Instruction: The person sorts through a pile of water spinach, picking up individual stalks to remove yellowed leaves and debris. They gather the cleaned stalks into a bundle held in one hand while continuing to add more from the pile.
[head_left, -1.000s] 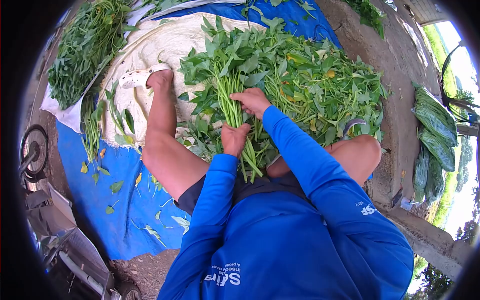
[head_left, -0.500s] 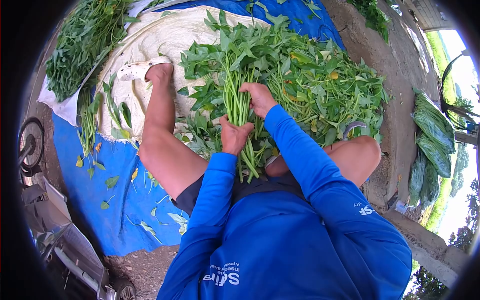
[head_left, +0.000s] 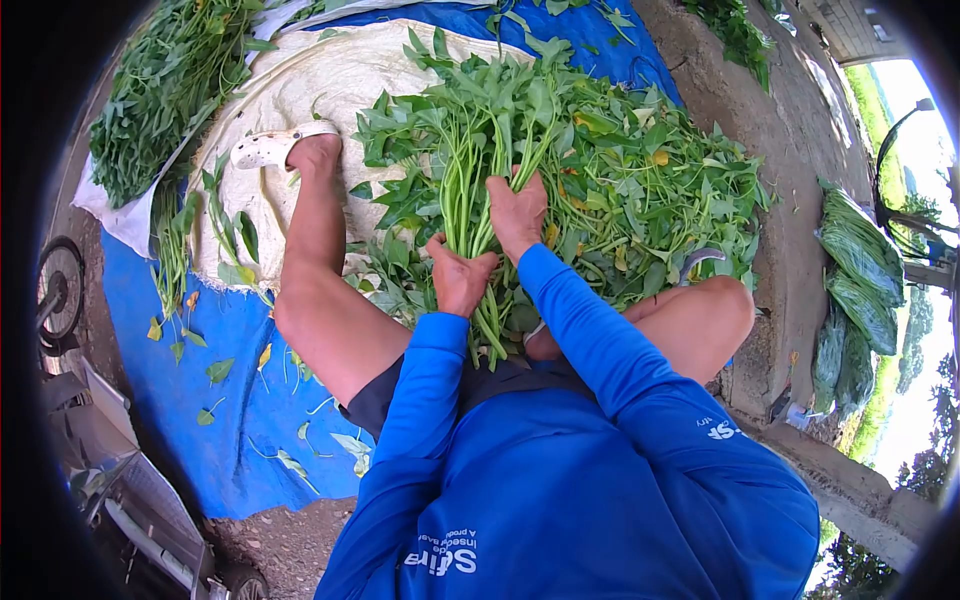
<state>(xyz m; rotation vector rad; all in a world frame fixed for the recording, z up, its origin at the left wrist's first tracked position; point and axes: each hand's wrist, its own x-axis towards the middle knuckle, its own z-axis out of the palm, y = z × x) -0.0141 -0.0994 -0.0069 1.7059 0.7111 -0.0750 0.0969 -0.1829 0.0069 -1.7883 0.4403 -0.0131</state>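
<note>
My left hand (head_left: 462, 277) is wrapped round the lower stems of a bunch of leafy greens (head_left: 465, 190). The bunch stands between my legs, leaves away from me and cut stem ends towards my lap. Higher up and to the right, my right hand (head_left: 519, 210) is closed on several stems at the bunch's right side. Under and beside the bunch lies a wide heap of loose greens (head_left: 650, 190), with some yellow leaves in it. A curved metal blade (head_left: 700, 258) rests at the heap's edge by my right knee.
A pale woven sack (head_left: 300, 85) lies over a blue tarp (head_left: 200, 400) with scattered leaves. More greens (head_left: 165, 100) are piled at upper left. Bagged greens (head_left: 860, 260) lie at the right. A wheel (head_left: 62, 285) and a vehicle part (head_left: 140, 500) are at the left edge.
My right hand has shifted slightly, and stems at the bunch's right side now fan out from it to the upper right. My left hand keeps its hold on the lower stems.
</note>
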